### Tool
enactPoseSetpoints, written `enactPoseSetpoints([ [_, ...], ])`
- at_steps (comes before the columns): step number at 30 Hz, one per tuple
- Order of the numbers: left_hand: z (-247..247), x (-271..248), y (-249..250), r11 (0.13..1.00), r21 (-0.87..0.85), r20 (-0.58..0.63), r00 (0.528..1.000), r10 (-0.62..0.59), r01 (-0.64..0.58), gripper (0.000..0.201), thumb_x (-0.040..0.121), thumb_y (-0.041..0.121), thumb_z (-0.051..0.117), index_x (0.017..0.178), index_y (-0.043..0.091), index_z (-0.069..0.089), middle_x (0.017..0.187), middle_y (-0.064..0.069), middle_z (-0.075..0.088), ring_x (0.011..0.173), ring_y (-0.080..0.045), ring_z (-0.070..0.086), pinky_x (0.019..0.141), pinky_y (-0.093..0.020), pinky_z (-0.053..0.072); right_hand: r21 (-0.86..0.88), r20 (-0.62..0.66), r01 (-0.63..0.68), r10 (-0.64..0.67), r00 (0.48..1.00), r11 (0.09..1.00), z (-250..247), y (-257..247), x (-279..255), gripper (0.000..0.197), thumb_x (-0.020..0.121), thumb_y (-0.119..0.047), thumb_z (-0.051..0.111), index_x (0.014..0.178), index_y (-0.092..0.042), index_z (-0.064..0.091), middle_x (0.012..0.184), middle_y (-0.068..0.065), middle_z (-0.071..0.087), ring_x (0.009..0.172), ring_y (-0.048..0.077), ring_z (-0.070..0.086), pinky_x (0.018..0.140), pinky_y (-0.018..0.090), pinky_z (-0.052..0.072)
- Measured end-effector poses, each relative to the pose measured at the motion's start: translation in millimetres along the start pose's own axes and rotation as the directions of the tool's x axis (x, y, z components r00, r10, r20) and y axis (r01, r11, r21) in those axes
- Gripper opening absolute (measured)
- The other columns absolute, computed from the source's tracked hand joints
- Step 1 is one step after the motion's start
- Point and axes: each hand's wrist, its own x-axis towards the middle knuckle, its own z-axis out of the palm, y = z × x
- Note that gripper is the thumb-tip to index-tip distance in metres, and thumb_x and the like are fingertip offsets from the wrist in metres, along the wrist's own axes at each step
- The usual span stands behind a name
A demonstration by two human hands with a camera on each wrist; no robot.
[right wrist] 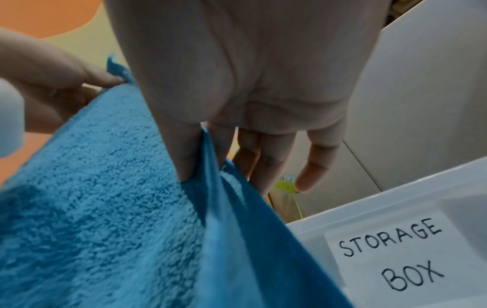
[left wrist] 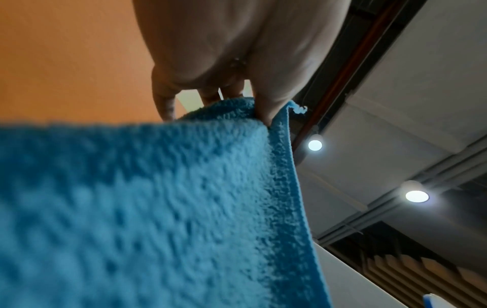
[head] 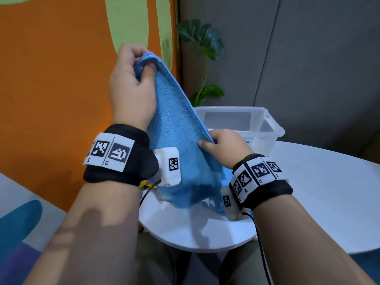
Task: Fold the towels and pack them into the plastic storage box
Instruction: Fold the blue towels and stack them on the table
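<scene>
A blue terry towel [head: 178, 128] hangs in the air above the white round table [head: 308, 192]. My left hand [head: 131, 79] is raised high and pinches the towel's top corner [left wrist: 261, 112] between thumb and fingers. Lower down, my right hand [head: 222, 147] pinches the towel's right edge [right wrist: 205, 166] between thumb and forefinger, its other fingers [right wrist: 311, 166] spread loosely. The towel's bottom end droops to the tabletop. Behind the towel stands the clear plastic storage box [head: 265, 128], open on top, with a paper label reading STORAGE BOX [right wrist: 390, 256]. Its bottom shows nothing inside.
An orange and green wall [head: 51, 89] rises close on the left. A leafy plant [head: 201, 46] stands behind the box against grey panels [head: 308, 58]. A blue seat [head: 16, 223] is at lower left. Cables run from both wrist units [head: 261, 243].
</scene>
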Motion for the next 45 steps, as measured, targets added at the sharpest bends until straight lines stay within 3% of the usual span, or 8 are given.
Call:
enactPoseSetpoints([
  [3,-11.1,3.5,-13.8,0.997,0.056,-0.064,0.997,-0.049,0.053,0.018,0.092,0.015,0.046,0.091,0.033,0.045,0.081,0.020,0.050,0.077,0.000,0.048,0.072,-0.018,0.040,-0.077,-0.051,-0.026,0.022,0.998,0.997,-5.0,4.9,3.1,0.024,0.092,-0.039,0.054,0.073,-0.025,0.057,0.070,-0.003,0.057,0.069,0.017,0.052,0.056,0.028,0.038],
  [11,-43.2,17.9,-40.3,0.985,0.134,-0.330,0.942,-0.058,0.107,0.015,0.085,0.024,0.041,0.086,0.039,0.040,0.104,0.000,0.057,0.103,-0.022,0.056,0.091,-0.034,0.044,-0.209,-0.160,-0.279,0.249,0.955,0.937,-10.1,24.2,3.1,0.017,0.090,-0.034,0.050,0.087,-0.023,0.063,0.076,0.000,0.058,0.080,0.027,0.057,0.078,0.037,0.049],
  [16,-50.4,9.6,-58.9,0.962,0.125,-0.359,0.915,-0.184,0.242,0.018,0.088,0.019,0.042,0.090,0.037,0.039,0.116,-0.004,0.056,0.099,-0.010,0.052,0.090,-0.019,0.039,-0.107,-0.346,-0.372,0.316,0.884,0.922,-20.8,31.9,0.4,0.015,0.087,-0.035,0.055,0.082,-0.022,0.059,0.075,0.000,0.057,0.081,0.027,0.056,0.079,0.039,0.049],
  [20,-52.7,5.7,-72.8,0.941,0.133,-0.362,0.899,-0.246,0.311,0.019,0.089,0.018,0.042,0.089,0.036,0.037,0.115,-0.002,0.055,0.104,-0.015,0.053,0.090,-0.022,0.038,-0.003,-0.423,-0.327,0.295,0.857,0.945,-23.9,34.8,0.0,0.010,0.084,-0.023,0.057,0.076,-0.018,0.056,0.075,0.004,0.057,0.076,0.028,0.057,0.065,0.031,0.046],
  [24,-55.1,3.7,-79.9,0.922,0.131,-0.389,0.874,-0.289,0.363,0.013,0.092,0.018,0.043,0.097,0.030,0.040,0.121,-0.002,0.055,0.099,-0.011,0.052,0.087,-0.021,0.039,0.069,-0.412,-0.282,0.285,0.865,0.957,-26.8,34.4,3.7,0.031,0.092,-0.019,0.043,0.061,-0.014,0.042,0.066,0.006,0.046,0.064,0.025,0.045,0.049,0.028,0.027],
  [34,-59.6,-0.6,-93.4,0.899,0.148,-0.421,0.849,-0.320,0.412,0.011,0.091,0.022,0.047,0.099,0.028,0.042,0.121,-0.003,0.057,0.095,-0.012,0.053,0.090,-0.028,0.044,0.136,-0.537,-0.256,0.288,0.793,0.957,-30.6,31.4,1.0,0.016,0.090,-0.023,0.057,0.096,-0.018,0.072,0.078,-0.004,0.062,0.074,0.015,0.051,0.067,0.020,0.033],
  [42,-58.1,-2.5,-97.9,0.886,0.115,-0.405,0.836,-0.371,0.449,0.011,0.091,0.020,0.047,0.099,0.027,0.043,0.122,0.000,0.057,0.098,-0.012,0.057,0.091,-0.029,0.046,0.344,-0.618,-0.163,0.354,0.702,0.925,-30.7,31.2,-2.9,0.020,0.083,-0.009,0.063,0.097,-0.018,0.052,0.083,-0.009,0.055,0.077,0.012,0.054,0.067,0.017,0.036],
  [45,-59.2,-2.6,-97.9,0.882,0.111,-0.401,0.832,-0.383,0.459,0.011,0.091,0.022,0.047,0.101,0.026,0.046,0.121,-0.002,0.058,0.100,-0.014,0.058,0.092,-0.032,0.047,0.360,-0.620,-0.148,0.354,0.700,0.921,-31.8,31.8,-2.1,0.022,0.082,-0.010,0.065,0.094,-0.022,0.051,0.084,-0.010,0.058,0.078,0.009,0.055,0.059,0.004,0.033],
])
